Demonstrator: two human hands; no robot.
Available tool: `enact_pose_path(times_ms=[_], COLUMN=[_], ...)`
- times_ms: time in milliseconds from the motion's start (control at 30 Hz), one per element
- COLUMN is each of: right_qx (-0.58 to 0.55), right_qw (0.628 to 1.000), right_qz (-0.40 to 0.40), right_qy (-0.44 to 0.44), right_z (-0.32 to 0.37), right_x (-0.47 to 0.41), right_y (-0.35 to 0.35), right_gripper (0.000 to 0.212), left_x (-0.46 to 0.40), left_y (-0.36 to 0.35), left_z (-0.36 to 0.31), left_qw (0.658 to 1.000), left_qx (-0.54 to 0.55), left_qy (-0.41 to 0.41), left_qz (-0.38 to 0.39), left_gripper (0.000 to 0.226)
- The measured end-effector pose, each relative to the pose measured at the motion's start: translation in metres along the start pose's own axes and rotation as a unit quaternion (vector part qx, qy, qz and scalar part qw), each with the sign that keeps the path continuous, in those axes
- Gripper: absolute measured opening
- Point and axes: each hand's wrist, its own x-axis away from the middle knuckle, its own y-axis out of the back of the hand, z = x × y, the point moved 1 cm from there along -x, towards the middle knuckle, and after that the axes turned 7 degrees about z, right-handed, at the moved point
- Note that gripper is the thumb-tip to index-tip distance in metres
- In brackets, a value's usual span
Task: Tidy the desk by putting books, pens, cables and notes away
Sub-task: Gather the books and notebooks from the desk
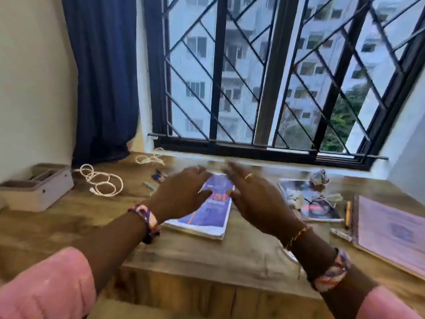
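A purple-covered book lies flat in the middle of the wooden desk. My left hand and my right hand hover over its far end with straight fingers, holding nothing; whether they touch the cover is unclear. A second book lies to the right with crumpled paper and a tangled cord on it. White cables lie at the left, another cable by the window sill. Several pens lie behind my left hand.
A grey organiser box stands at the desk's left edge. A pink pad on a clipboard lies at the right, with a pen and a marker beside it. A barred window and a blue curtain rise behind the desk.
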Motion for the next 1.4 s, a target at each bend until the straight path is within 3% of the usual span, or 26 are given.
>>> enact_pose_path(times_ms=[67,133,200,333,433,767,1133,1200,1300,1400], right_qx=[-0.001,0.014,0.007,-0.057,-0.05,-0.068,-0.104,-0.106,-0.126,-0.186], right_qw=[0.996,0.978,0.968,0.961,0.957,0.939,0.945,0.944,0.942,0.917], right_qz=[0.078,0.202,0.244,0.271,0.286,0.337,0.305,0.308,0.309,0.345], right_qy=[0.04,0.048,0.055,0.004,-0.03,-0.009,-0.054,-0.047,-0.048,-0.075], right_z=[-0.003,-0.007,-0.016,-0.034,-0.05,-0.044,0.001,0.005,0.008,0.006], right_x=[0.007,0.014,0.01,-0.012,-0.027,-0.008,0.074,0.084,0.086,0.08], right_y=[-0.034,-0.071,-0.1,-0.133,-0.149,-0.151,-0.137,-0.134,-0.131,-0.124], right_gripper=[0.031,0.034,0.041,0.032,0.037,0.034,0.042,0.042,0.04,0.045], left_x=[0.004,0.012,0.008,-0.013,-0.022,0.006,0.069,0.081,0.097,0.099], left_y=[-0.037,-0.079,-0.106,-0.129,-0.139,-0.124,-0.105,-0.104,-0.101,-0.101], left_z=[0.009,0.022,0.032,0.055,0.064,0.026,-0.036,-0.044,-0.051,-0.052], left_qw=[0.986,0.962,0.943,0.916,0.903,0.908,0.915,0.909,0.894,0.877], left_qx=[0.033,0.053,0.07,0.053,0.035,-0.034,-0.086,-0.092,-0.048,-0.04], left_qy=[0.072,0.122,0.152,0.22,0.254,0.227,0.201,0.221,0.261,0.263], left_qz=[0.143,0.237,0.288,0.332,0.344,0.351,0.34,0.341,0.362,0.4], left_gripper=[0.04,0.041,0.041,0.044,0.046,0.043,0.044,0.052,0.081,0.106])
